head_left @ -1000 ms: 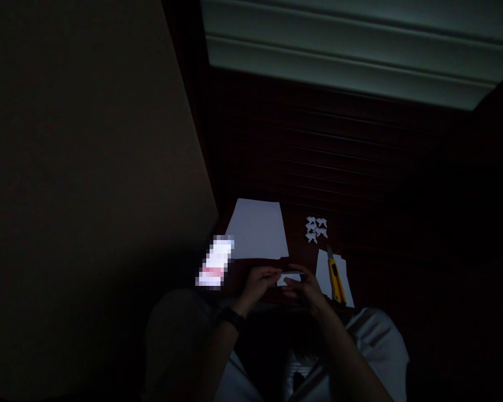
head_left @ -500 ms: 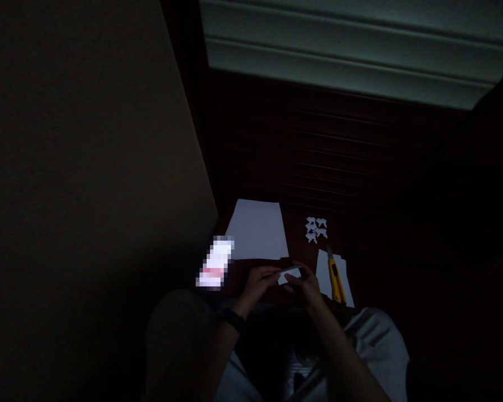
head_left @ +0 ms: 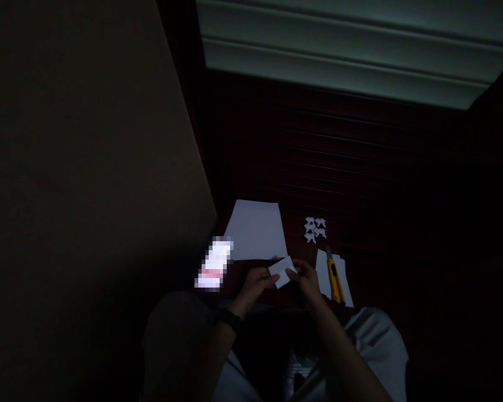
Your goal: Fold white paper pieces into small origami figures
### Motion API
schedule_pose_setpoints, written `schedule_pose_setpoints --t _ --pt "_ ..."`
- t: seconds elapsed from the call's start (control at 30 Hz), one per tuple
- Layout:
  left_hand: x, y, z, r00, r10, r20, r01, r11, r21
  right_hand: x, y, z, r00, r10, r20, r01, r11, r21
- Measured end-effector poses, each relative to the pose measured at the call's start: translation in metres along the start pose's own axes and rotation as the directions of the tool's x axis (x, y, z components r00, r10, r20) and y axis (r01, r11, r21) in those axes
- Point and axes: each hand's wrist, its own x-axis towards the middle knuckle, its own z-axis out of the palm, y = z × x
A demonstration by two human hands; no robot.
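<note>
A small piece of white paper (head_left: 282, 269) is held up between my two hands, tilted so that its face shows. My left hand (head_left: 257, 282) pinches its lower left edge, thumb on top. My right hand (head_left: 305, 279) grips the right side, its thumb lying on the paper and the fingers behind. Right of my right hand, a yellow box cutter (head_left: 336, 282) rests on a small stack of cut paper (head_left: 323, 273). Farther back lie several small folded paper pieces (head_left: 315, 229) in a cluster.
A large white paper sheet (head_left: 256, 230) lies at the back left of the dark table (head_left: 295, 237). Beside it a bright phone-like screen (head_left: 214, 263), blurred out, sits at the left. A wall (head_left: 109, 139) rises on the left, and pale slats (head_left: 339, 61) are above.
The small paper has been turned, so more of its face shows and it sits slightly farther left. Both hands keep hold of it. The other things stay where they were.
</note>
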Motion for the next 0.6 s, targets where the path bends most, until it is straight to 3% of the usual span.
schedule_pose_setpoints --t 0.2,0.5,0.6 --pt "-0.001 0.001 0.002 0.999 -0.048 0.004 0.048 0.997 -0.059 0.003 -0.006 -0.001 1.0 -0.012 0.01 0.013 0.999 -0.049" --pt "0.0 -0.002 0.002 0.995 -0.045 0.089 0.033 0.991 0.131 0.011 -0.019 -0.008 0.997 -0.036 0.064 0.047 0.981 -0.189" --pt "-0.002 0.0 0.001 0.997 -0.042 0.068 0.031 0.988 0.152 0.013 -0.017 -0.006 0.996 -0.049 0.071 0.063 0.978 -0.198"
